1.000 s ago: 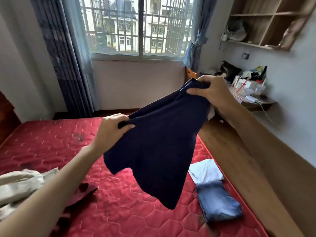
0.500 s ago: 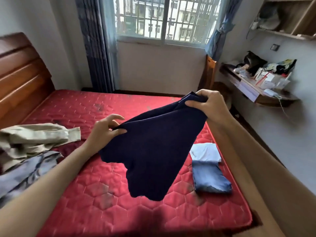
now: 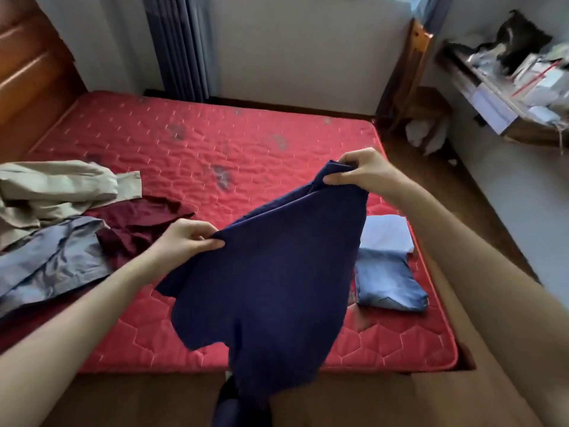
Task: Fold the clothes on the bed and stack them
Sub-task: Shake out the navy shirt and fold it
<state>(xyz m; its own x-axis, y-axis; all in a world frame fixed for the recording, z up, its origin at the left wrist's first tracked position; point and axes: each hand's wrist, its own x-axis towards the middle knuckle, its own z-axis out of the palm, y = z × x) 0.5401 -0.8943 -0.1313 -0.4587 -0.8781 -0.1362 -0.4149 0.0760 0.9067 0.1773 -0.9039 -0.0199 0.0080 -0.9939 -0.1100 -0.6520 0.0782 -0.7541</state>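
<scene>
A navy blue garment point(image 3: 271, 278) hangs in the air over the near edge of the red bed point(image 3: 215, 149). My left hand point(image 3: 184, 238) pinches its left top corner. My right hand point(image 3: 363, 171) grips its right top corner, higher and farther away. On the bed's right side lie a folded white garment point(image 3: 385, 232) and, nearer to me, folded blue jeans point(image 3: 388, 282), touching each other. At the left lie unfolded clothes: a beige one point(image 3: 58, 186), a maroon one point(image 3: 138, 223) and a grey-blue one point(image 3: 49, 263).
A wooden headboard point(image 3: 27, 75) stands at the left. Curtains point(image 3: 178, 47) hang at the far wall. A cluttered wooden shelf point(image 3: 508, 87) sticks out from the right wall, with a wooden chair point(image 3: 412, 66) beside it. Brown floor runs along the bed's right and near sides.
The view has tilted down and the window is out of sight. Both hands have come lower with the navy garment, which now hangs past the bed's near edge.
</scene>
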